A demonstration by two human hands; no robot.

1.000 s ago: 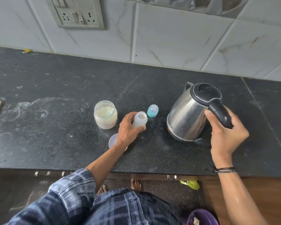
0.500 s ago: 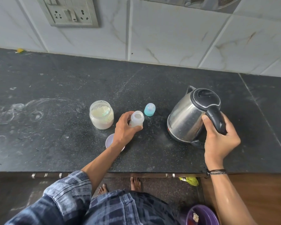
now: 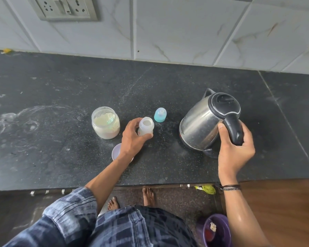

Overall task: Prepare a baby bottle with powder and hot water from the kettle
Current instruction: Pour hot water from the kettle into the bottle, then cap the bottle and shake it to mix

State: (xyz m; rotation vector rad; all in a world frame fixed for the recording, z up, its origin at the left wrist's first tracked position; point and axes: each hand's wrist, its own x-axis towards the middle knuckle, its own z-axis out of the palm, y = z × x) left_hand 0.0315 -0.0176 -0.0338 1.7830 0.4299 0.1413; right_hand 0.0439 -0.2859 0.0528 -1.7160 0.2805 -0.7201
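Countertop (image 3: 61, 157): left hand (image 3: 132, 139) grips bottle (image 3: 146, 128); right hand (image 3: 236, 150) grips kettle (image 3: 202, 125)

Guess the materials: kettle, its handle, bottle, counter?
The kettle looks like brushed stainless steel: silvery, streaky reflections. Its handle looks like black plastic, slight sheen. The bottle is probably plastic: milky, translucent. The counter looks like dark polished stone, perhaps granite: fine speckles.

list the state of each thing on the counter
baby bottle: uncapped, upright, held by left hand
kettle: lid shut, right hand grips handle
powder jar: lid off, partly full
blue cap: off the bottle, standing on counter
pale lid: lying flat, partly hidden by left hand
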